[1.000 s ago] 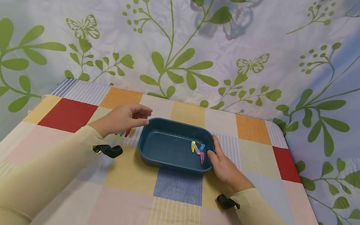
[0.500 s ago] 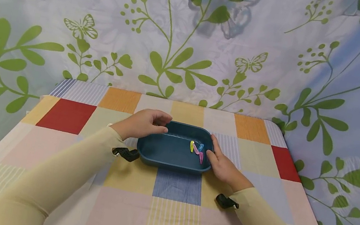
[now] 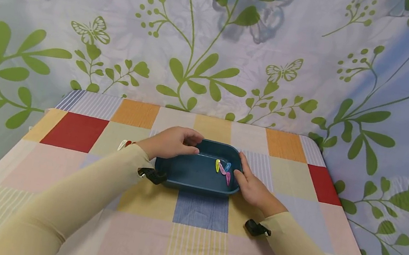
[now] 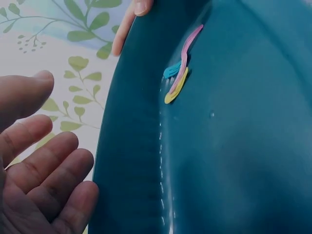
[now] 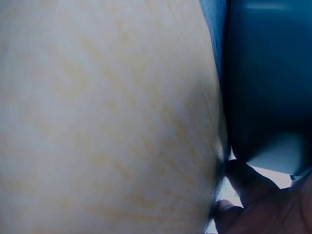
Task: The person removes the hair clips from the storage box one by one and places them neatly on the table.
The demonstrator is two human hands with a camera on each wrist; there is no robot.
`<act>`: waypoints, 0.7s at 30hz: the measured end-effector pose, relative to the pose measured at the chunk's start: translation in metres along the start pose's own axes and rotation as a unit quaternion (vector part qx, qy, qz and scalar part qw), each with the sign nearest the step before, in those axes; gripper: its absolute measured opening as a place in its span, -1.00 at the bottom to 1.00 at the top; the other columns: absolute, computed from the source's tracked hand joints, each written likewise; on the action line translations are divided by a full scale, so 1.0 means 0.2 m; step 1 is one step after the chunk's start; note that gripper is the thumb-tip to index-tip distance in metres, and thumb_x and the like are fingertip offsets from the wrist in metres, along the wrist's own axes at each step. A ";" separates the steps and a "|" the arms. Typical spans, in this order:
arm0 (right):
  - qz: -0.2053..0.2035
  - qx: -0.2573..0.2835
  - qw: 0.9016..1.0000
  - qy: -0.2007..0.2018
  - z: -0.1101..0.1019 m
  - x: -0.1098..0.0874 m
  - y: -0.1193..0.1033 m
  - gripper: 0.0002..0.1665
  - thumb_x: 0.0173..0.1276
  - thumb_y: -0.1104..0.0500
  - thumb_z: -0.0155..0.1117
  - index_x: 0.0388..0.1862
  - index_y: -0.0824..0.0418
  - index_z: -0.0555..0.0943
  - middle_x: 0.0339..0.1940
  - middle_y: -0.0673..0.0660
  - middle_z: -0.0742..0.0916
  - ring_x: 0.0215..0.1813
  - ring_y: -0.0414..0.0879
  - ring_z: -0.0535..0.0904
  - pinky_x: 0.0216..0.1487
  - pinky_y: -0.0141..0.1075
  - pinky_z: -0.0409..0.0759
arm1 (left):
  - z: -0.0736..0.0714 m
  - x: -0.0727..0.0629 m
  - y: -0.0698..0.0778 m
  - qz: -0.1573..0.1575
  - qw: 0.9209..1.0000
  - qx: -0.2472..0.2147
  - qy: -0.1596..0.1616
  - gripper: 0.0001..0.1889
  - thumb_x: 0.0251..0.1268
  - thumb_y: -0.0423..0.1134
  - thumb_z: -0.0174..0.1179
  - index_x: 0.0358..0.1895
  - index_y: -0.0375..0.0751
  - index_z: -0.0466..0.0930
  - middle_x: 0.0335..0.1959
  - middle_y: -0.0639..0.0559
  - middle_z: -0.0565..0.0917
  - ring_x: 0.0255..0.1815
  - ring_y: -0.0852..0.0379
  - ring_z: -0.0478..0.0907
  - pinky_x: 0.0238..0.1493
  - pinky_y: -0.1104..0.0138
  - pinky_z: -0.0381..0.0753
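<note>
a teal tray sits on patchwork cloth, yellow, pink and blue hair clips clustered in its right half.

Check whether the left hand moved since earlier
Yes: in the head view, the left hand moved right, away from the left red cloth patch, now overlapping the tray.

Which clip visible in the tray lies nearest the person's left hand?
The yellow clip: in the head view it sits at the group's left end, while the blue clip and pink clips lie farther from the left hand.
</note>
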State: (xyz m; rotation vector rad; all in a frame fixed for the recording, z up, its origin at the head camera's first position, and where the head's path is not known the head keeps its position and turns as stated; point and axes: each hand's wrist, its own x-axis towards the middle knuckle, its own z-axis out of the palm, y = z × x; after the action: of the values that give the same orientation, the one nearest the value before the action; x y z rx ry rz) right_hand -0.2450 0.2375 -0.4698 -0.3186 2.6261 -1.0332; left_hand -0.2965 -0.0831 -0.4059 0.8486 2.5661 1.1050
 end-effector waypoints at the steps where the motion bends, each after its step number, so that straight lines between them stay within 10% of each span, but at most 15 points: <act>1: 0.002 0.000 1.000 0.000 0.00 0.00 0.00 -0.18 0.76 -0.14 -0.31 0.78 -0.09 -0.38 0.79 0.27 -0.02 0.73 0.36 0.03 0.64 0.33 0.01 | 0.00 0.01 0.01 0.000 1.000 0.000 -0.002 -0.44 0.49 -0.11 0.32 0.46 -0.23 0.51 0.36 -0.10 0.65 0.35 -0.04 0.62 0.43 0.06 0.54; 21: 0.009 -0.003 1.000 0.001 0.00 0.00 0.02 -0.17 0.76 -0.16 -0.31 0.77 -0.14 -0.39 0.79 0.26 0.00 0.71 0.38 0.09 0.62 0.35 0.06 | 0.06 0.13 0.03 0.001 1.000 0.016 -0.020 -0.46 0.50 -0.09 0.32 0.43 -0.24 0.55 0.35 -0.12 0.67 0.36 -0.02 0.62 0.46 0.10 0.52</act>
State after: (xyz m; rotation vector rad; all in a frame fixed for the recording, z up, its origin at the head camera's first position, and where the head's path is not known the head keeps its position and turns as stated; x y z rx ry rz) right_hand -0.2461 0.2393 -0.4723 -0.2944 2.6282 -1.0213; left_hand -0.3101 -0.0563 -0.4093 0.8731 2.5571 1.0400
